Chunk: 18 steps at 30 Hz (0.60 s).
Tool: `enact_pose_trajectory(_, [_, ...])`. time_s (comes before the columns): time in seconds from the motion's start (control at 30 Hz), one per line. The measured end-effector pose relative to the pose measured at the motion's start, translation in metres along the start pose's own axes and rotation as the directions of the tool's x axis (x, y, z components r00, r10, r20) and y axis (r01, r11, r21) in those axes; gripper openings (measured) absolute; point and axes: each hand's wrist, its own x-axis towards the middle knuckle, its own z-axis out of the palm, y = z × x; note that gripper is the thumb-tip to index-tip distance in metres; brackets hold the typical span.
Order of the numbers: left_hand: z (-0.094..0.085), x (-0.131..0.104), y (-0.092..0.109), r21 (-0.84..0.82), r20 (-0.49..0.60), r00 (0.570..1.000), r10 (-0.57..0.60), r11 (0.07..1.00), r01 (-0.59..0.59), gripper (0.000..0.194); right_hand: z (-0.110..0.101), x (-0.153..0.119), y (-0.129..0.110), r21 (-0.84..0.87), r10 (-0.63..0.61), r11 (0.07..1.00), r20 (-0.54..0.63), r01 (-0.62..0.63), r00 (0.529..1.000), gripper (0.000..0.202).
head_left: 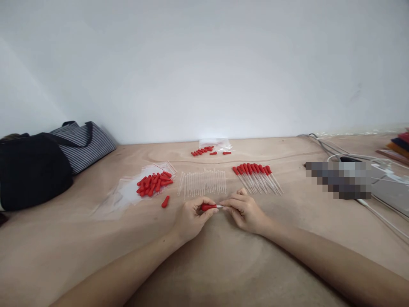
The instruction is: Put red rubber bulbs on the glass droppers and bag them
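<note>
Between the fingers of my left hand (195,217) is a red rubber dropper bulb (208,207), lying sideways. A clear glass pipette tube (220,206) meets its open end, and my right hand (244,212) pinches that tube. Just beyond my hands lies a row of bare glass tubes (204,182). To the right of that row are several droppers with red bulbs on them (252,175), side by side and slanted. A pile of loose red bulbs (154,183) rests on clear plastic bags (124,192) at the left. One single bulb (165,201) lies apart, nearer my left hand.
Near the wall are more red bulbs (202,151) and a small plastic bag (214,143). A black bag (35,170) and a striped bag (91,145) stand at the left. Cables (380,213), a grey device (391,192) and a blurred-out patch (341,181) are at the right.
</note>
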Motion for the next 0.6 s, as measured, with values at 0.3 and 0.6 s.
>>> enact_pose_trajectory(0.3, [-0.007,0.003,0.000,0.149,0.042,0.999,0.018,0.989,-0.024,0.014,-0.002,0.000,0.002,-0.117,-0.041,0.992,0.013,0.042,0.999,0.018])
enact_pose_trajectory(0.6, [-0.032,0.000,0.008,0.560,0.405,0.914,0.001,0.790,-0.249,0.054,-0.022,-0.004,0.050,-0.425,0.231,0.860,-0.170,-0.283,0.958,0.026])
